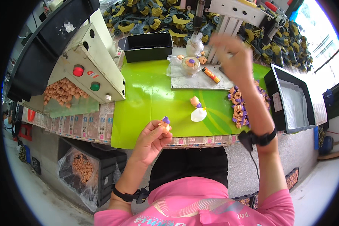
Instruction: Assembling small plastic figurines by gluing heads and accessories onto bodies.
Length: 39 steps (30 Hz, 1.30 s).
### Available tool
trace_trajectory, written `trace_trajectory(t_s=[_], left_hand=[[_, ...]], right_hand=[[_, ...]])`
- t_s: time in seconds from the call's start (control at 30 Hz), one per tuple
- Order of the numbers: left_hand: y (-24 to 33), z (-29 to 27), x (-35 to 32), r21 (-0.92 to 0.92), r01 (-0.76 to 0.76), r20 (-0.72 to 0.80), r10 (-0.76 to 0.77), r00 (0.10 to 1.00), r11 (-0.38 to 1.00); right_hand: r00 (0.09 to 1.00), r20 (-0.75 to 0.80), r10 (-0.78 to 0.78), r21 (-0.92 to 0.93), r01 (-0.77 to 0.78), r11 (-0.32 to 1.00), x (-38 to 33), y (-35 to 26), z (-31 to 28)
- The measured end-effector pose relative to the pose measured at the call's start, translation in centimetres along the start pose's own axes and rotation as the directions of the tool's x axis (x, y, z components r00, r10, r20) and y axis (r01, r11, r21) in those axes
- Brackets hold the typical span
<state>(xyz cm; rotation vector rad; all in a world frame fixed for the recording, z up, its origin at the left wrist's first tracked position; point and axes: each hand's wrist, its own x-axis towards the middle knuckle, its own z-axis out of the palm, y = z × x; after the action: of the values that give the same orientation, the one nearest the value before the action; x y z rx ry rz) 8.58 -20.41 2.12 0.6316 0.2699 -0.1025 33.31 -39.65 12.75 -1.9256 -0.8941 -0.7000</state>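
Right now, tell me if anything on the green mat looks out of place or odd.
Nothing is spilled or broken. One small toy figure lies alone on the green mat, apart from the heap of orange and purple parts. The left hand holds one such part; the right hand is raised and blurred.

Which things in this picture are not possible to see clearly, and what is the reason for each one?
- Right hand, head view: blurred by motion, so whether its fingers hold anything cannot be told.
- Small orange and purple part in the left hand: too small to show its shape, partly covered by fingertips.
- Black tray: its front wall hides the inside.
- Bagged orange pieces under the table: dimmed by plastic.
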Motion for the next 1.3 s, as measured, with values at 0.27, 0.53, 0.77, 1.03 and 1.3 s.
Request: trace_trajectory(t_s=[0.27,0.53,0.77,1.03,1.3], left_hand=[[1.1,1.8,1.9,0.054,-0.047,0.079,0.042,0.996,0.997],[3.3,0.7,1.8,0.132,-0.097,0.007,0.096,0.995,0.987],[8.0,0.7,4.2,0.407,-0.216,0.075,0.203,0.976,0.888],[9.3,4.3,15.8,0.579,-0.018,0.085,-0.039,0.996,0.815],[4.1,5.2,24.6,0.872,-0.342,0.206,0.371,0.906,0.351]], right_hand=[[0.916,0.401,0.021,-0.141,0.039,0.989,-6.7,4.9,8.7],[0.991,0.058,0.123,0.011,-0.124,0.992,-8.7,2.2,-1.2],[0.865,-0.243,0.439,-0.822,-0.424,0.38,-15.5,9.9,-24.2],[0.547,0.055,0.835,-0.712,-0.565,0.417,-16.4,8.6,-27.9],[0.831,0.198,0.519,-0.33,-0.442,0.834,-10.6,0.2,-20.4]])
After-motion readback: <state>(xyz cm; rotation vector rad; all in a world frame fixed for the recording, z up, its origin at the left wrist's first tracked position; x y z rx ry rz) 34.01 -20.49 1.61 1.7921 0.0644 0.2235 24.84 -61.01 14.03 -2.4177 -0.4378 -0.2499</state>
